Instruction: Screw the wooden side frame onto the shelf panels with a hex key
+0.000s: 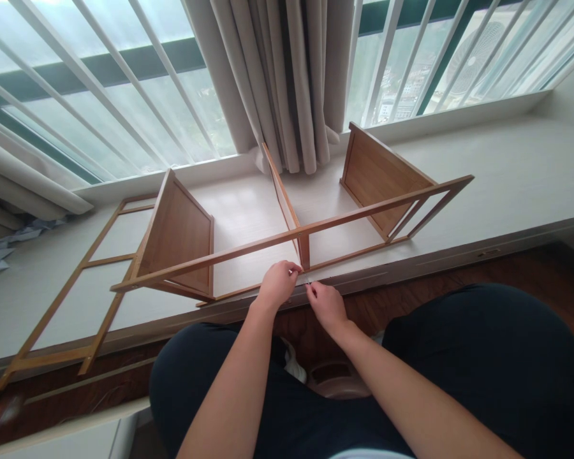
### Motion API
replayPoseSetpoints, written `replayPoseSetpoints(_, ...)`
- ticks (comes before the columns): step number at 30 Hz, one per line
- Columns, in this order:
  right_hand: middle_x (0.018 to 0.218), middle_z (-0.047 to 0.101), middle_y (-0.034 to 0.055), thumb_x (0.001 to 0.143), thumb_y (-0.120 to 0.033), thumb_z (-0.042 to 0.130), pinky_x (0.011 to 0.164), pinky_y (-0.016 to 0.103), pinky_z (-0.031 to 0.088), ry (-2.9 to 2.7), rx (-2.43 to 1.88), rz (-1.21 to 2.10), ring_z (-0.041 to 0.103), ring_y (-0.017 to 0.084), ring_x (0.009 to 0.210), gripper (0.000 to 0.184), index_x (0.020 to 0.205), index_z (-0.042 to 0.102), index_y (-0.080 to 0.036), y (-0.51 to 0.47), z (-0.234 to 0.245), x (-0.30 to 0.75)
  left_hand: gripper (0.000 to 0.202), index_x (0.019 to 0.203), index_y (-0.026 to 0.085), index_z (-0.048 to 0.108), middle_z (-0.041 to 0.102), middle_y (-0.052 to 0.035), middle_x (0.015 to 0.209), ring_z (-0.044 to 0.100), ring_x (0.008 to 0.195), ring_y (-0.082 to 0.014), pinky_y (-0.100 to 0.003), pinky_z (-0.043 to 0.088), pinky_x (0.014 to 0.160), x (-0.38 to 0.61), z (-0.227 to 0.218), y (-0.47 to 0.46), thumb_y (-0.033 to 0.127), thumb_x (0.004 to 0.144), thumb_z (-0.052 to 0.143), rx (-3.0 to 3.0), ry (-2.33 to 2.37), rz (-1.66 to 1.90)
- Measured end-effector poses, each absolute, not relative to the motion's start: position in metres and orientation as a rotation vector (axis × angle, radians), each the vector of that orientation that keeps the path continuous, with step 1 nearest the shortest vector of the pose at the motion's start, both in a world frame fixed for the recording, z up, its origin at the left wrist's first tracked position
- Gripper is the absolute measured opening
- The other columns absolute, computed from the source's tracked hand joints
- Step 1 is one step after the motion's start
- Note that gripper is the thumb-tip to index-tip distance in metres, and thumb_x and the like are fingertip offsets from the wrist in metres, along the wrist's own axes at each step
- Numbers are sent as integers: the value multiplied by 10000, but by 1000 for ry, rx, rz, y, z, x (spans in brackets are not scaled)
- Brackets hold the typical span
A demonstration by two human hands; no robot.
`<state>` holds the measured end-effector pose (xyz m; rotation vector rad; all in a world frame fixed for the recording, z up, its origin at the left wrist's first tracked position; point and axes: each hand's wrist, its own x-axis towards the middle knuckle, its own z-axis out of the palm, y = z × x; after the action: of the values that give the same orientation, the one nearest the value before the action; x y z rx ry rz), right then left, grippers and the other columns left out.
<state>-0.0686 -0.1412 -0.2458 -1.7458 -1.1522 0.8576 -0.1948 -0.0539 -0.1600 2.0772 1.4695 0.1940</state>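
A brown wooden shelf frame (249, 247) lies on its side on the white window ledge, with three panels standing across it. My left hand (280, 282) is pinched closed at the near lower rail, beside the end of the middle panel (283, 194). Whatever sits between its fingertips is too small to make out. Just to the right, my right hand (326, 305) is closed, its thumb and finger on a thin metal rod (308, 278) that points up toward the same joint. The rod's exact kind cannot be told.
A separate ladder-like wooden frame (88, 262) leans over the ledge (497, 162) edge at left. Grey curtains (287, 76) hang behind the middle panel, before barred windows. My knees flank the work, with a brownish stool-like object (337, 379) between them. White furniture (86, 440) stands lower left.
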Motion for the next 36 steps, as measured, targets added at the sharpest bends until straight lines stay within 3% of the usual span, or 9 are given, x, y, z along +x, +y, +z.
replayPoseSetpoints(7,546,467,14,864,-353,698,623,319,195,-1122,-1744,892,439,179,600,381,575,476,-242,-140,-247,-66,288,1027,208,805,790,-62,1081,716,993,-217,-283,519,915,-195,-161,-54,200,921,537,2071,1461,204)
replayPoseSetpoints(10,541,474,7,870,-443,670,589,303,227,-1081,-1658,988,432,168,587,421,561,469,-239,-139,-249,-67,284,1027,206,805,790,-67,1091,716,989,-214,-283,519,917,-194,-159,-54,199,923,541,2065,1459,205)
replayPoseSetpoints(15,473,417,-39,922,-645,467,468,271,262,-931,-1480,1235,365,129,452,503,619,471,-243,-140,-256,-76,278,1032,199,807,790,-79,1104,714,1009,-219,-289,519,937,-194,-158,-54,199,926,551,2063,1460,208)
replayPoseSetpoints(21,473,403,-70,852,-742,530,404,237,226,-764,-1360,1347,314,100,415,532,677,479,-242,-145,-258,-83,271,1032,204,807,791,-75,1099,715,998,-211,-286,521,935,-195,-160,-53,207,932,555,2072,1456,214)
replayPoseSetpoints(36,531,432,-40,924,-552,547,547,285,288,-866,-1395,1114,377,135,528,459,601,498,-230,-150,-264,-78,241,935,243,792,762,-39,1026,669,1018,-209,-305,507,956,-193,-172,-53,99,838,625,2150,1497,279)
